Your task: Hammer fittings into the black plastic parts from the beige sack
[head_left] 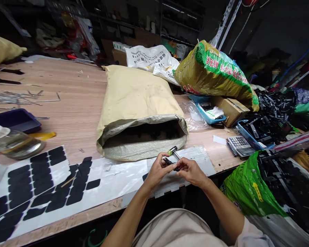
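Note:
Close to the table's front edge, my left hand [157, 168] and my right hand [192, 171] meet with their fingers pinched around a small black piece [170, 163]. Its exact kind is too small to make out, and fingertips cover part of it. Just beyond the fingers is a small hammer [172, 150] with a black and yellow head and a silver shaft. Behind it lies a large yellow paper-like sack [141, 92], its open mouth facing me and dark contents inside. Under my hands is a pale, worn board [202, 159].
White sheets with black rounded stickers [92, 184] cover the left front. A clear jar [18, 144], purple tray [25, 120] and metal rods [15, 97] stand farther left. To the right are a calculator [239, 144], blue basket [254, 135] and green bag [244, 185] of black parts.

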{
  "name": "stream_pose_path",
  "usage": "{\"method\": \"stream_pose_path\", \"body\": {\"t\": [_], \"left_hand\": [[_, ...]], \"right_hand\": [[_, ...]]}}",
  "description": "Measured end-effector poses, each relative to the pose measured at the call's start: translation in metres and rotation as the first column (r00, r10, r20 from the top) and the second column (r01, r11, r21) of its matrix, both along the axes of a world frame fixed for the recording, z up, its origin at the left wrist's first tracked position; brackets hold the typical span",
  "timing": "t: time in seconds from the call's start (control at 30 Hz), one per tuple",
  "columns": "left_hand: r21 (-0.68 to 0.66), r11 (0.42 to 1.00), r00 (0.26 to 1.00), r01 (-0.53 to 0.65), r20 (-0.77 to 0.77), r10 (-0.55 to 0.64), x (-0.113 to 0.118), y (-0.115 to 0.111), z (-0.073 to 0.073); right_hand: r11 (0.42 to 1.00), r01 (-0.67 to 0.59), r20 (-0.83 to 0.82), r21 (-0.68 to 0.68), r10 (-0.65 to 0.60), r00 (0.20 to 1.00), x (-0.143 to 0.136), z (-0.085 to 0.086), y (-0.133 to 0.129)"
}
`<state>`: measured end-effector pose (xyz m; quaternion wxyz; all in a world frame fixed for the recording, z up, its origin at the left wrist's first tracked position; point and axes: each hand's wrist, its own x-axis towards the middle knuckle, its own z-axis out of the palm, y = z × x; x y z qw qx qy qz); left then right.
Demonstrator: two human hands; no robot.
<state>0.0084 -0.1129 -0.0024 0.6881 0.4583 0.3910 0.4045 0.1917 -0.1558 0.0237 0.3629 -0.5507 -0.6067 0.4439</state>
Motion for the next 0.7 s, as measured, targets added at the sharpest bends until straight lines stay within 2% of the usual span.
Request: {"method": "stream_pose_path", "body": {"t": [0.13,0.23,0.33,0.4,0.53,0.63,0.7], "left_hand": [[0.105,0.993,0.999,0.046,-0.003,-0.045,0.024,0.014,0.005],[0.193,0.975,0.993,0.114,-0.043,-0.108,0.053,0.031,0.007],[0.320,0.930,0.972,0.180,-0.203,-0.118,0.085,0.051,0.009],[0.420,0.876,0.934,0.236,-0.345,-0.087,0.105,0.064,0.007],[0.535,0.749,0.816,0.390,-0.578,-0.012,0.134,0.078,-0.003],[0.545,0.707,0.774,0.451,-0.633,-0.006,0.141,0.079,-0.017],[0.548,0.685,0.752,0.480,-0.659,0.001,0.141,0.078,-0.024]], "right_hand": [[0.983,0.093,0.075,0.161,-0.106,0.992,0.008,-0.002,0.002],[0.940,0.162,0.169,0.299,-0.219,0.961,0.025,-0.008,0.009],[0.895,0.220,0.280,0.388,-0.342,0.897,0.050,-0.018,0.021],[0.874,0.246,0.357,0.420,-0.408,0.840,0.065,-0.026,0.030],[0.842,0.252,0.501,0.477,-0.496,0.709,0.086,-0.043,0.046],[0.841,0.239,0.562,0.485,-0.509,0.651,0.093,-0.057,0.050],[0.852,0.240,0.567,0.466,-0.495,0.658,0.096,-0.063,0.049]]}}
